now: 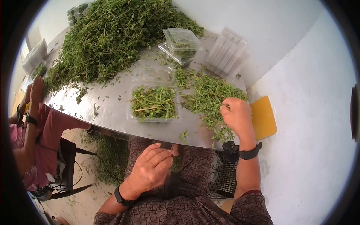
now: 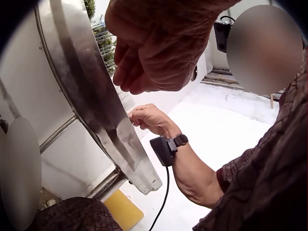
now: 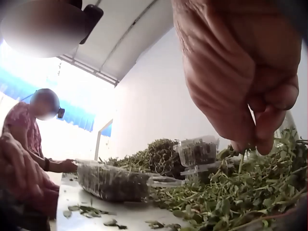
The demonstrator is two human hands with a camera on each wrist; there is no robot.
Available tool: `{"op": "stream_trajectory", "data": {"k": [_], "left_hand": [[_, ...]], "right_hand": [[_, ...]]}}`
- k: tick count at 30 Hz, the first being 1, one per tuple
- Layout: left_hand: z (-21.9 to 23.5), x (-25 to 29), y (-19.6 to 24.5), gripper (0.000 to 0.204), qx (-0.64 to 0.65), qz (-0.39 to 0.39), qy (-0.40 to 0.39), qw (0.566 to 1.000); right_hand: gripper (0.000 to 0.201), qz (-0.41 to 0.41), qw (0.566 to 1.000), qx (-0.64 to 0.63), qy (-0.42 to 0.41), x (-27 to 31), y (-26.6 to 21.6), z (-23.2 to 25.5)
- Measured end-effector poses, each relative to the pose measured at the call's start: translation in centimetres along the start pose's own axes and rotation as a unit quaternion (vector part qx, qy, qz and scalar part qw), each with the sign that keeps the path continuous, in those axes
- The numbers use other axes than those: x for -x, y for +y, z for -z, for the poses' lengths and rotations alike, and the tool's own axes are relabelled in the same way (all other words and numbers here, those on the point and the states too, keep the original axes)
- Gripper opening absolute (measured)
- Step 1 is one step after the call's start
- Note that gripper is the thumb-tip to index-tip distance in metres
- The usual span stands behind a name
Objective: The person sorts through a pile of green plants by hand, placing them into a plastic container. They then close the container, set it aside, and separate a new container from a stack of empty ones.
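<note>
My right hand (image 1: 237, 114) is over the small heap of leafy green sprigs (image 1: 210, 90) at the right end of the metal table. In the right wrist view its thumb and finger pinch a green sprig (image 3: 242, 161) at the top of that heap. The left hand (image 1: 152, 167) hovers in front of the table edge above the lap, fingers loosely bent and holding nothing. Between the hands, farther in, stands an open clear plastic container (image 1: 129, 117) filled with cut greens (image 1: 153, 103). Its lid is folded back behind it.
A large mound of greens (image 1: 105, 41) covers the back left. Filled clear boxes (image 1: 182, 43) and a stack of empty containers (image 1: 227, 52) stand behind the heap. A yellow board (image 1: 264, 118) is beside the right edge. Another person (image 1: 35, 123) sits at left. Below is a black crate (image 1: 223, 178).
</note>
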State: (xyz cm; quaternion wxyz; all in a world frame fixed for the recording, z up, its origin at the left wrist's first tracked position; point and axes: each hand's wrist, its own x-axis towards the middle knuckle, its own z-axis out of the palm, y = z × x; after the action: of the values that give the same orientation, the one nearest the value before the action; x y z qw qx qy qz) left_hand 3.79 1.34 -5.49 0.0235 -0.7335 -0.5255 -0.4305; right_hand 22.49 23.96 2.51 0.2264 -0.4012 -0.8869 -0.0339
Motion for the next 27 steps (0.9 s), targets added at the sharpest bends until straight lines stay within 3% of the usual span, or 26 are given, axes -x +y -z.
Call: {"op": "stream_trajectory", "data": {"k": [2,6,8,14,20,27], "left_hand": [[0.1,0.0,-0.1,0.028,-0.001,-0.001,-0.001,1.0],[-0.1,0.0,-0.1,0.029,0.01,0.008,0.007,1.0],[-0.1,0.1,-0.1,0.029,0.01,0.011,0.01,1.0],[-0.4,0.3,-0.2,0.027,0.015,0.016,0.008,1.0],[-0.5,0.3,-0.3,0.026,0.018,0.011,0.004,1.0],[-0.3,0.3,-0.6,0.026,0.013,0.018,0.007,1.0]], "right_hand": [[0.011,-0.082,0.99,-0.115,-0.007,0.1,-0.7,1.5],[0.014,-0.068,0.993,-0.1,-0.017,0.7,-0.6,1.9],[0.016,-0.017,0.993,-0.07,-0.091,1.4,-0.3,1.8],[0.016,0.092,0.986,-0.038,-0.133,3.1,-1.0,1.5],[0.008,0.144,0.98,0.05,-0.128,2.7,-0.9,0.5],[0.007,0.123,0.991,-0.014,-0.054,-1.0,-2.1,1.5]]}}
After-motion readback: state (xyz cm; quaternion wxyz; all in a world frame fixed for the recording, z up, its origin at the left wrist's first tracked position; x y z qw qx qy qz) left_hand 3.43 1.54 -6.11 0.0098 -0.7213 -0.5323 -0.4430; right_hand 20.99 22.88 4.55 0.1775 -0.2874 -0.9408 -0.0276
